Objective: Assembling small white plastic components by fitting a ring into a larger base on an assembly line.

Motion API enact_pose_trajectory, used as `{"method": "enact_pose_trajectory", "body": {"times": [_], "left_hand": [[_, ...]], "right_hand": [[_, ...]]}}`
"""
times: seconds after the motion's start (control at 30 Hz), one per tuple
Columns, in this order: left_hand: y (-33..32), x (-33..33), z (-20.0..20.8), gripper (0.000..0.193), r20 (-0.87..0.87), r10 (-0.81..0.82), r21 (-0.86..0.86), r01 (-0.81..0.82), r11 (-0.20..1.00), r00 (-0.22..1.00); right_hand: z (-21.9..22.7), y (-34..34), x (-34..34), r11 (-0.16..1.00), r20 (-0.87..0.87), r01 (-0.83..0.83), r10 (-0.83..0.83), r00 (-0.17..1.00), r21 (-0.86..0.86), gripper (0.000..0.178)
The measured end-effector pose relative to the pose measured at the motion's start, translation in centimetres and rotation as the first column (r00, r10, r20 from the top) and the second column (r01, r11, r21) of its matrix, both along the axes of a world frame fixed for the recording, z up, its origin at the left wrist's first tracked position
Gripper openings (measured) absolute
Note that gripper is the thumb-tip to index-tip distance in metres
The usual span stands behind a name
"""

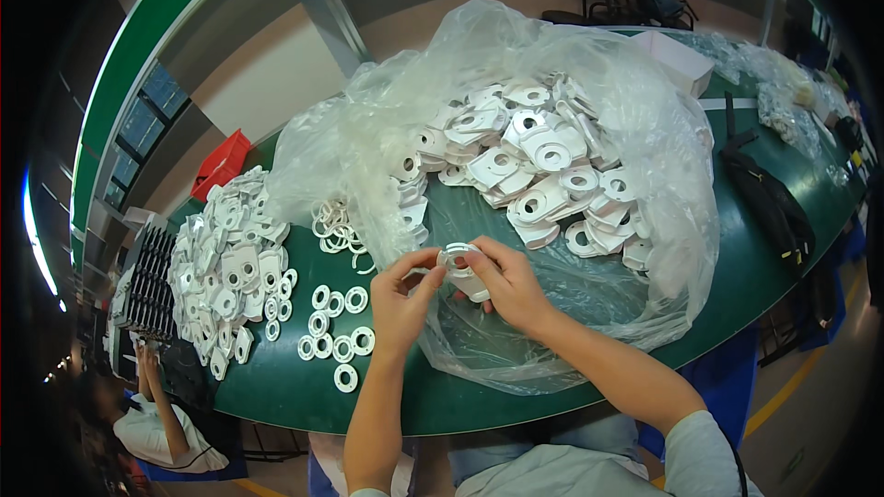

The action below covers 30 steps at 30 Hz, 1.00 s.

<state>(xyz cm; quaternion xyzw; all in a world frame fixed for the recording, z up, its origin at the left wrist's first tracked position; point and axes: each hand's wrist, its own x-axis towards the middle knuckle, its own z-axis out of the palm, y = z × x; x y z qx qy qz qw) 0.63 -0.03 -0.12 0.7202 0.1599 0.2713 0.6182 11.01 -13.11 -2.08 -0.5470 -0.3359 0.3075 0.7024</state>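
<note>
Over the near part of the table, my two hands meet at one white plastic part. My right hand (511, 285) is closed round the white flat housing (474, 290), which is tilted, its thumb lying on the top. A white ring (449, 249) sits at the upper end of this housing. My left hand (402, 299) pinches the ring's left edge between thumb and forefinger. Whether the ring is fully seated cannot be made out. Left of my left hand, several loose white rings (358, 300) lie on the green table (276, 396).
A clear plastic bag (681, 212) spreads open, holding a heap of white housings (543, 156). Another heap (230, 267) lies at left, beside thin white hoops (336, 230). Farther out are a red bin (221, 166), stacked black trays (147, 281), a black bag (764, 193) and a co-worker (170, 428).
</note>
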Motion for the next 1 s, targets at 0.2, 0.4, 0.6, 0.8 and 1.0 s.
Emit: {"method": "enact_pose_trajectory", "body": {"times": [0.2,0.4,0.6,0.8,1.0], "left_hand": [[0.0,-0.1,0.5,0.02,0.059,-0.042,0.206,0.029,0.978,0.997],[0.7,-0.4,-0.6,0.01,0.014,-0.07,0.277,0.063,0.959,0.997],[-0.3,0.3,-0.6,0.011,-0.033,-0.003,0.003,0.003,1.0,0.999],[1.2,-1.3,1.0,0.04,-0.242,-0.239,-0.027,0.239,0.971,0.94],[1.5,-5.0,1.5,0.04,-0.042,-0.115,0.008,0.116,0.993,0.992]], "right_hand": [[-0.5,0.3,0.2,1.0,0.239,0.003,-0.007,0.971,0.017,0.023],[-0.4,0.2,-0.2,0.998,0.092,-0.057,0.058,0.994,-0.024,0.023],[-1.0,0.6,-0.4,0.999,-0.09,-0.049,0.05,0.995,0.007,0.028],[-1.4,0.8,-0.5,0.99,-0.193,-0.133,0.139,0.971,0.041,0.036],[-1.4,0.3,0.1,0.973,-0.063,-0.218,0.214,0.975,-0.07,0.034]]}}
